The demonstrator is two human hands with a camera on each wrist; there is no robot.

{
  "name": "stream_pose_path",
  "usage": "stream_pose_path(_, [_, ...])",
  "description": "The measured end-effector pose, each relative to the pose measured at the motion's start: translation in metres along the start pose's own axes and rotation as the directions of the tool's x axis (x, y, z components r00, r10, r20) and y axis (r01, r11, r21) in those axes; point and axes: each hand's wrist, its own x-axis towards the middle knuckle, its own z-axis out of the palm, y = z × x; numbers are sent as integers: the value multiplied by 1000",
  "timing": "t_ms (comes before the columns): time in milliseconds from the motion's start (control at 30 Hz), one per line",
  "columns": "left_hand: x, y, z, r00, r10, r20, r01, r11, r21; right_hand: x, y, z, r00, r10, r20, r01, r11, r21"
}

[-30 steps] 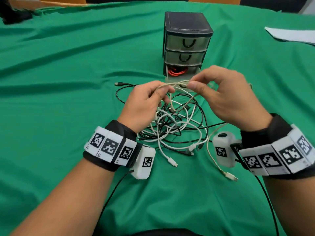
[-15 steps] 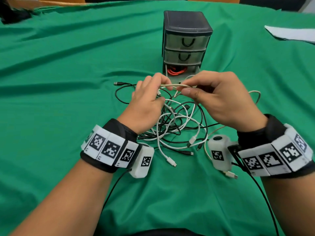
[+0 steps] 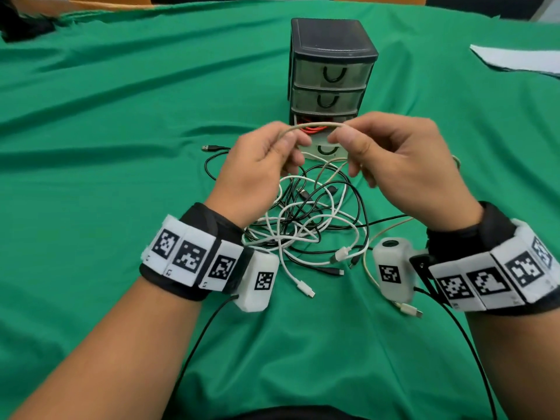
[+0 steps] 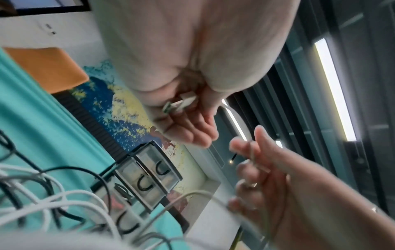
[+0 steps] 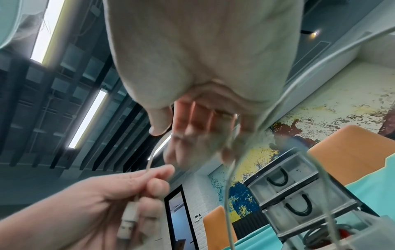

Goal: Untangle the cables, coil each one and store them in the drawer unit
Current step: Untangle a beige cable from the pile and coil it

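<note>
Both hands raised, left hand [image 3: 257, 165] and right hand [image 3: 403, 165] pinching one beige cable [image 3: 318, 125], three-drawer unit [image 3: 330, 47] behind

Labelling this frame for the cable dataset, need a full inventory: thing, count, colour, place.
beige cable: 1, beige, stretched between both hands above the pile, its plug in the left palm
cable pile: several, white and black, tangled on the cloth between the wrists
drawer unit: 1, black frame with clear drawers, behind the pile; bottom drawer pulled out
orange cable: 1, orange, in the bottom drawer
tablecloth: 1, green, covering the table
paper: 1, white, far right on the cloth
wrist bands: 2, black with white marker tags, one per wrist
left hand: 1, pinches the beige cable
right hand: 1, pinches the beige cable
</note>
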Motion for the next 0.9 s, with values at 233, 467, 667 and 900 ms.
stream_pose_path(233, [4,8,-10,995,-90,-45,68,926,-371,1,22,-10,907,298,299,-133,874,-468])
stream_pose_path(467, [1,0,-12,981,-171,-88,148,962,-228,12,40,-30,925,375,55,-282,778,-561])
stream_pose_path(667, [-4,-2,1,971,-223,91,239,943,-231,9,30,-27,986,165,17,-146,914,-377])
stream_pose_path(900, [-5,9,13,967,-215,137,247,923,-294,1,13,9,954,99,281,-141,981,132])
